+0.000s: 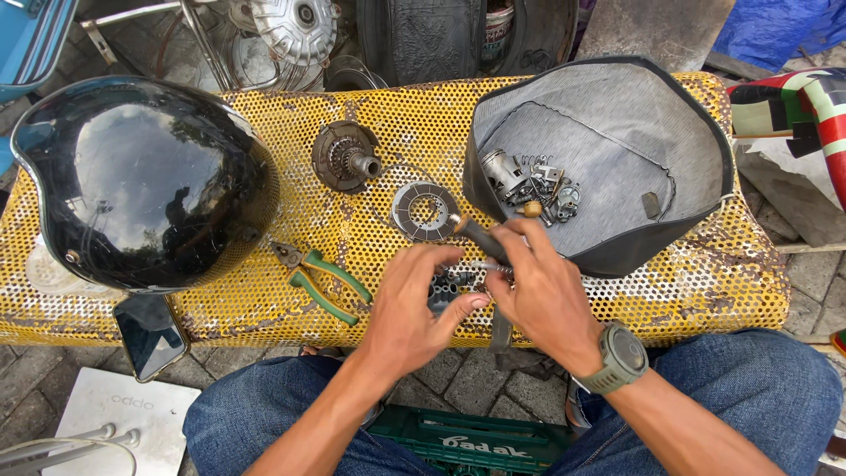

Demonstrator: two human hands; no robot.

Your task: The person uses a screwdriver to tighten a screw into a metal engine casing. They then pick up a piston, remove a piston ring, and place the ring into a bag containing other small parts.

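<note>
Both hands sit at the near edge of the yellow perforated bench (264, 308). Left hand (414, 304) pinches a small dark metal part (449, 284), fingers closed on it. Right hand (542, 286) grips a dark-handled tool (480, 236). Green-handled pliers (322, 280) lie left of them; farther back, a toothed disc (426, 211) and a black helmet (141, 181).

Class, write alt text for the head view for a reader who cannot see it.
Two hands work over a yellow perforated bench: the right hand holds a tool, the left hand a small metal part. Nearby lie green pliers, a black helmet and a grey bag of parts.
</note>
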